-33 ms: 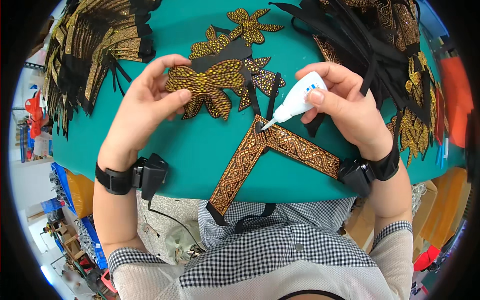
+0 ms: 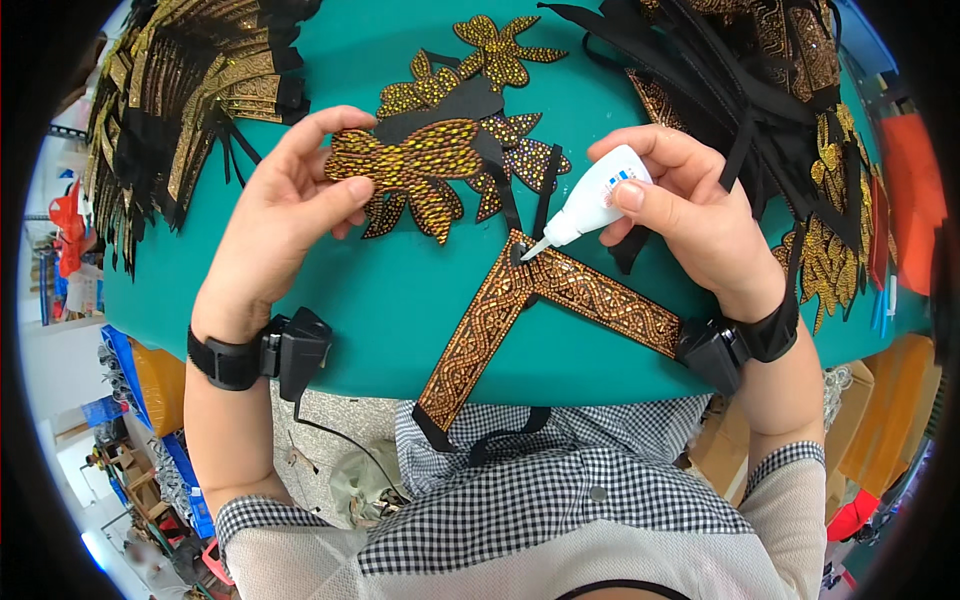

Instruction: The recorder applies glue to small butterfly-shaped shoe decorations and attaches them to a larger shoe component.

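Note:
My left hand [image 2: 300, 190] pinches a flower-shaped appliqué [image 2: 405, 160], black with gold studs, between thumb and fingers above the table. In my right hand [image 2: 680, 200] is a white glue bottle [image 2: 590, 200], tilted down to the left. Its narrow tip touches or hovers just over a dark patch at the point of a V-shaped beaded band [image 2: 475, 335]; which, I cannot tell. The band is black with copper-gold beading and black straps run up from its point. Beyond the left hand lie more gold-studded flower appliqués [image 2: 500, 50], partly overlapping.
A stack of gold-patterned bands [image 2: 200, 80] lies at the far left of the green table [image 2: 350, 330]. Black straps [image 2: 730, 100] and more beaded bands are heaped at the far right, beside gold appliqués [image 2: 830, 230]. A cable hangs from the device on my left wrist.
My left hand has shifted slightly left with the flower appliqué, which has tilted a little. My right hand and the glue bottle are almost where they were.

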A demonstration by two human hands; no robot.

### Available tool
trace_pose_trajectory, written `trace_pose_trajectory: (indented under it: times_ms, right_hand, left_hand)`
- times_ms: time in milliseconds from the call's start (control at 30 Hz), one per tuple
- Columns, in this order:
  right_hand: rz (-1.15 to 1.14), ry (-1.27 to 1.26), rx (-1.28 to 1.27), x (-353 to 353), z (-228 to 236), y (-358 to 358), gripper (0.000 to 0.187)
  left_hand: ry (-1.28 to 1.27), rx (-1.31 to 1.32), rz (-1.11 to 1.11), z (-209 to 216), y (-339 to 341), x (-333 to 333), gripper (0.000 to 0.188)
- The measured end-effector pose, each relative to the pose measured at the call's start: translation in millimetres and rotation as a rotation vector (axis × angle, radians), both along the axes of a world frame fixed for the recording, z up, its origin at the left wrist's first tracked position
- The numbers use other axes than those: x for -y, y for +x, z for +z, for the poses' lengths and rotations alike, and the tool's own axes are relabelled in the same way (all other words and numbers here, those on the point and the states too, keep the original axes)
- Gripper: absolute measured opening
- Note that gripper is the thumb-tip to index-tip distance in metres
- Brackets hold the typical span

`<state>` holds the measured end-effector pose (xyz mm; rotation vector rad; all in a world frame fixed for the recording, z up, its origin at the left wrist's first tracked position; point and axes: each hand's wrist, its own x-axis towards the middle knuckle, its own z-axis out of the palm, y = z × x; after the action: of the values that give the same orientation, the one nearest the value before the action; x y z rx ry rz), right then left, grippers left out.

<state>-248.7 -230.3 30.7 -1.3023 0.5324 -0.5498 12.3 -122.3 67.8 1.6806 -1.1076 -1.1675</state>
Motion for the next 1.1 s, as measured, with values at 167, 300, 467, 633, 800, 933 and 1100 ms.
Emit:
trace_pose_trajectory:
  times_ms: [167, 300, 467, 633, 800, 933, 1100]
  right_hand:
    - [0.026, -0.043, -0.052, 0.2, -4.3, 2.4, 0.029]
    - [0.024, -0.067, -0.064, 0.9, -6.2, 1.9, 0.029]
    - [0.031, -0.115, -0.098, 1.0, -5.8, 1.6, 0.029]
    - [0.03, -0.117, -0.103, -0.1, -5.3, 1.9, 0.029]
    - [0.028, -0.127, -0.079, -1.0, -7.0, 2.8, 0.028]
    - [0.033, -0.15, -0.075, -0.3, -7.1, 1.4, 0.028]
    - [0.036, -0.153, -0.066, -0.8, -7.8, 1.6, 0.028]
  left_hand:
    - [-0.073, -0.095, 0.08, 6.2, 22.1, -17.1, 0.035]
    - [-0.144, -0.042, 0.023, 18.6, 30.5, -34.6, 0.036]
    - [0.038, -0.282, -0.177, 15.2, -20.5, -38.7, 0.038]
    - [0.007, 0.092, -0.407, -1.7, -53.3, -32.7, 0.031]
    - [0.021, 0.157, -0.232, -10.1, -61.6, -34.0, 0.024]
    - [-0.024, 0.344, -0.274, -9.4, -59.1, -31.1, 0.026]
    - [-0.057, 0.295, -0.272, -14.0, -56.1, -30.4, 0.027]
